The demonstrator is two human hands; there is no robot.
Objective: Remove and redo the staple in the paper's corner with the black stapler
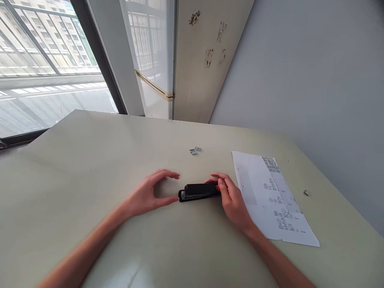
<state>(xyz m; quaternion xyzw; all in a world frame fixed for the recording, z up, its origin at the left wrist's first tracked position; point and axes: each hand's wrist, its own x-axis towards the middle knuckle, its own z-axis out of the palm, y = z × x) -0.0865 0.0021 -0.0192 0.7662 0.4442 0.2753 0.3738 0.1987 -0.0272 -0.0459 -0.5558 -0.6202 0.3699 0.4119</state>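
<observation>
A black stapler (200, 189) lies on the pale table in front of me, its front end to the left and a red part at its right end. Around that right end my right hand (231, 200) is closed, with the thumb over the red part. My left hand (151, 192) is open, thumb and fingers spread apart; the thumb tip comes up to the stapler's left end, and I cannot tell if they touch. Beyond the stapler lies a small heap of staple strips (195, 150).
A printed sheet of paper (258, 192) lies to the right, partly behind my right hand. Farther right is a small staple piece (306, 193). Past the table's far edge stand a fridge (207, 80) and a grey wall (306, 72); a window (48, 52) is at left.
</observation>
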